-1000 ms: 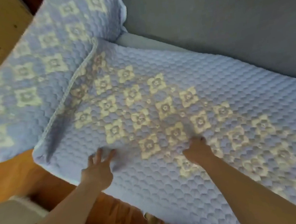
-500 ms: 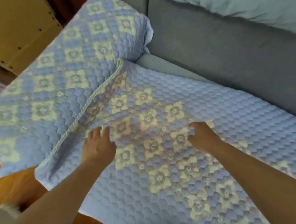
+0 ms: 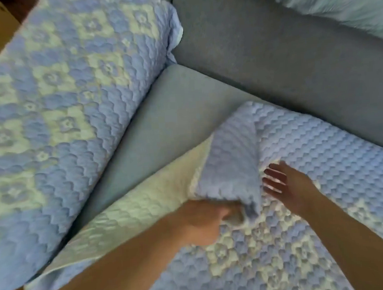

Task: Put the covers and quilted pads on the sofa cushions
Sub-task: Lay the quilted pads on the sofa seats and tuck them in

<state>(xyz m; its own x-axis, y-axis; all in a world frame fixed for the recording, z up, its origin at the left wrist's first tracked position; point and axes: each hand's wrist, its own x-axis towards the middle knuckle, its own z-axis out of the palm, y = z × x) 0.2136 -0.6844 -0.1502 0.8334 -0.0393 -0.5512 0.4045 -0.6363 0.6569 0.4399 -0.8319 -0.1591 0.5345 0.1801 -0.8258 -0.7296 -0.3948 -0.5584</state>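
Middle of the frame: left hand [image 3: 205, 221] grips the blue pad's [image 3: 322, 149] folded-back corner; right hand [image 3: 286, 183] lies spread flat on it

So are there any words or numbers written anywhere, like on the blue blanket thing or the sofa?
None: no words, numbers, labels or signs can be read anywhere in this view.
The blue quilted seat pad shows only cream flower diamonds.
Its folded-back cream underside is plain, with no tag in view.
The blue quilted armrest cover has the same pattern, no writing.
The grey fabric sofa is bare.
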